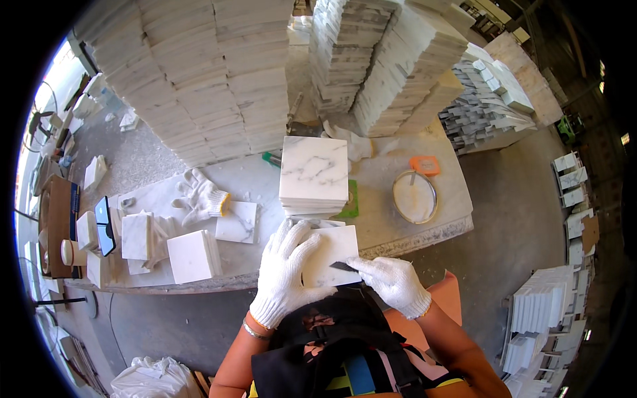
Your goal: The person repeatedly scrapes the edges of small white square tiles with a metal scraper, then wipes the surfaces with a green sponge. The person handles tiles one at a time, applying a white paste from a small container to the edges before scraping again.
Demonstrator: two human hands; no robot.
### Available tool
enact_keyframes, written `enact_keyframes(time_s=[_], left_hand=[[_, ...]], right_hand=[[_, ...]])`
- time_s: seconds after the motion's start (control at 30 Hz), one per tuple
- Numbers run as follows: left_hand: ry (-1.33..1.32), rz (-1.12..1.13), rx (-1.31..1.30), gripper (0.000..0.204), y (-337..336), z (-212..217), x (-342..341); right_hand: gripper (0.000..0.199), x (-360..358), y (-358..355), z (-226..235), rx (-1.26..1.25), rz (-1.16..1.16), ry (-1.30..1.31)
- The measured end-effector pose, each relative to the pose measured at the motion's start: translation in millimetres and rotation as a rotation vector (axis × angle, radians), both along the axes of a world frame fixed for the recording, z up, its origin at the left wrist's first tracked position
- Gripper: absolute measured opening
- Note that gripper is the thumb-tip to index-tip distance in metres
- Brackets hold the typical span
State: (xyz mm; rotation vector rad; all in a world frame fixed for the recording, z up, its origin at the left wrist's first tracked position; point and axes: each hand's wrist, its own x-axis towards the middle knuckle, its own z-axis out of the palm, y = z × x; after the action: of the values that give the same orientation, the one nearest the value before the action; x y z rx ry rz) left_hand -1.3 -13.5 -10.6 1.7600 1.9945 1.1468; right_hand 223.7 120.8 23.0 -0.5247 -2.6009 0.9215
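Head view: we hold a white tile (330, 255) at the table's (448, 199) front edge.
Our left hand (284, 268), fingers spread, grips its left side; our right hand (393, 282) pinches a small dark tool (342, 266) over its face.

"How is the left hand (282, 272) posing?"

"Gloved in white, it's pointing its fingers (288, 233) forward, thumb (321, 292) stretching sideways."

"And the right hand (396, 284)?"

"Also gloved, it's pinching, pointing inward; bare forearms (458, 343) are rising from below."
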Motion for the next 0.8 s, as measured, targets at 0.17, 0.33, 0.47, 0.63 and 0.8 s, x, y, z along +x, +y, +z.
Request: enact_keyframes(time_s=[0.17, 0.33, 0.47, 0.63, 0.8], left_hand=[[0.031, -0.004, 0.003, 0.095, 3.4, 5.9, 1.3], [-0.013, 0.02, 0.052, 0.093, -1.3, -2.3, 1.9], [-0.008, 0.003, 0.024, 0.091, 0.8, -0.7, 1.2], [0.025, -0.003, 0.029, 0.095, -0.3, -1.1, 0.5], [0.033, 0.002, 0.002, 0.098, -1.9, -2.3, 0.9]], right_hand=[[0.04, -13.3, 22.4, -2.8, 0.087, -0.006, 0.003], [0.041, 11.4, -9.1, 0.1, 0.021, 0.025, -0.127], [0.039, -5.4, 7.7, -4.8, 0.114, 0.004, 0.094], [0.041, -2.3, 4.6, -9.0, 0.068, -0.005, 0.066], [0.041, 21.5, -10.1, -0.9, -0.18, -0.006, -0.076]])
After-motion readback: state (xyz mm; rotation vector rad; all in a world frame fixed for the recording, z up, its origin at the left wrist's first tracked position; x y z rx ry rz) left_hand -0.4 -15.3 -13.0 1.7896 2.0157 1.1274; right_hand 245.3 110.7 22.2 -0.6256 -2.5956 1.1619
